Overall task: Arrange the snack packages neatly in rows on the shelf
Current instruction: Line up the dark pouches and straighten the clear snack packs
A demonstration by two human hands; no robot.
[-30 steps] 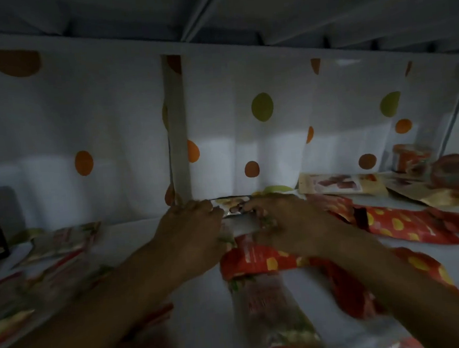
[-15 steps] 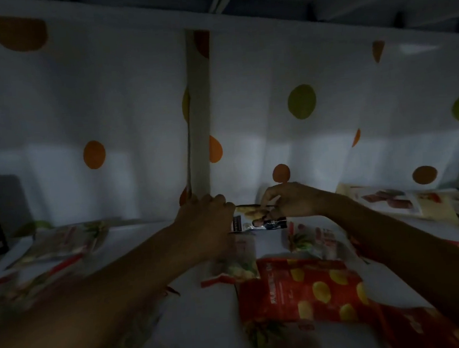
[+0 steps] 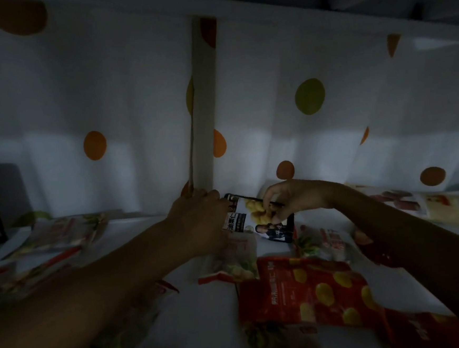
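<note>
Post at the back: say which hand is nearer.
Left. The left hand is at the foot of the post; the right hand is off to its right, pinching a packet.

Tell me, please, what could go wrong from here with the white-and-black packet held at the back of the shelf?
1. The right hand only pinches the white-and-black packet at its far edge, and the left hand hides its own grip at the left edge; the packet could slip or land crooked.
2. The forearms pass close over the red packet and clear packets; drawing back might drag them askew.
3. The shelf is dim, so alignment is hard to judge.
</note>
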